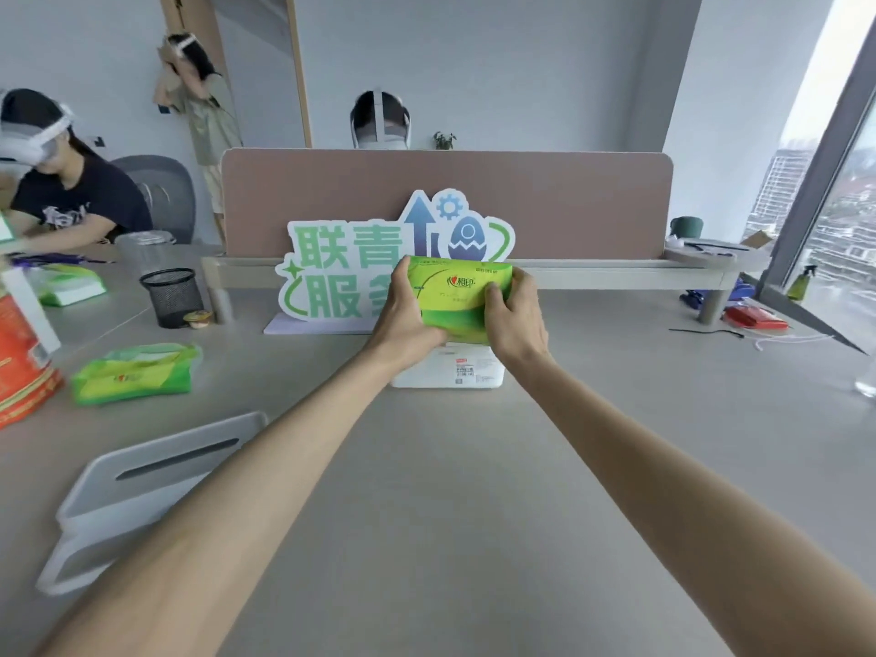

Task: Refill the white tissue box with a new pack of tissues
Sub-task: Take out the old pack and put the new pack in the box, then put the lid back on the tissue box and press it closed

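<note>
A green pack of tissues [452, 296] is held upright above the white tissue box [450, 369], which lies on the grey table past mid-reach. My left hand [403, 320] grips the pack's left end and my right hand [516, 315] grips its right end. The pack's lower edge meets the top of the box; how far it is inside I cannot tell. The box's white lid with a dark slot [142, 486] lies apart at the near left of the table.
An opened green tissue wrapper [135, 372] lies at the left, near a red bag [21, 358]. A black mesh cup [171, 296] and a green-lettered sign [351, 272] stand behind. Other people sit at the left and beyond the divider. Small red and blue items lie far right.
</note>
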Demonstrator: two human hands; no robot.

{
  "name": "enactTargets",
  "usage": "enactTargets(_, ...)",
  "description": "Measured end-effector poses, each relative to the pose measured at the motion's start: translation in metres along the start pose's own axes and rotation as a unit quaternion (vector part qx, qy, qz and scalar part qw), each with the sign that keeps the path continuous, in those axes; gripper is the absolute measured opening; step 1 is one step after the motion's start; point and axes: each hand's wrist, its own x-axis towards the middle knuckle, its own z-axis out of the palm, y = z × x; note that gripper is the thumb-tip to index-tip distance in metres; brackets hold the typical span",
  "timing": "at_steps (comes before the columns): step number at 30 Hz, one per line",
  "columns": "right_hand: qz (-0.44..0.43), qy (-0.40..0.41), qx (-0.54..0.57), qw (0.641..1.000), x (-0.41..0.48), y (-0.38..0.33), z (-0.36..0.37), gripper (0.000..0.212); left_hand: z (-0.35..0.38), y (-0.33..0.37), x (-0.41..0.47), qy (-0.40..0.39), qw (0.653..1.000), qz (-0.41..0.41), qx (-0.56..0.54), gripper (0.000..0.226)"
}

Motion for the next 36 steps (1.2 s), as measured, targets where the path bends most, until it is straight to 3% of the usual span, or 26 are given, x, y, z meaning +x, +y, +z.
enactTargets(6, 0.018, -0.015, -0.06, 0.998, 0.063, 0.008, 0.027, 0.038, 0.011, -0.026, 0.068, -0.001, 0.997, 0.033, 0.069, 0.096)
enactTargets(10, 0.028, -0.048, -0.109, 0.992, 0.087, 0.019, 0.04, 0.039, 0.014, -0.043, 0.085, -0.044, 0.989, 0.008, 0.138, 0.086)
enactTargets(13, 0.017, -0.073, -0.152, 0.986, 0.09, 0.021, 0.043, 0.048, 0.017, -0.046, 0.088, -0.058, 0.98, 0.005, 0.19, 0.062)
enactTargets(16, -0.017, -0.09, -0.189, 0.978, 0.083, 0.017, 0.044, 0.041, 0.016, -0.044, 0.084, -0.05, 0.978, 0.014, 0.204, 0.046)
enactTargets(20, -0.09, -0.093, -0.233, 0.964, 0.055, 0.01, 0.042, 0.035, 0.0, -0.04, 0.059, -0.045, 0.972, 0.039, 0.228, 0.044)
enactTargets(24, -0.165, -0.128, -0.235, 0.949, 0.017, 0.001, 0.052, 0.042, -0.035, -0.044, 0.014, -0.026, 0.973, 0.025, 0.229, 0.042)
enactTargets(29, -0.214, -0.202, -0.215, 0.931, -0.046, -0.018, 0.083, 0.037, -0.094, -0.063, -0.061, -0.01, 0.973, -0.048, 0.225, 0.04)
enactTargets(36, -0.203, -0.35, -0.26, 0.877, -0.115, -0.042, 0.16, 0.046, -0.181, -0.107, -0.168, 0.048, 0.928, -0.158, 0.334, 0.041)
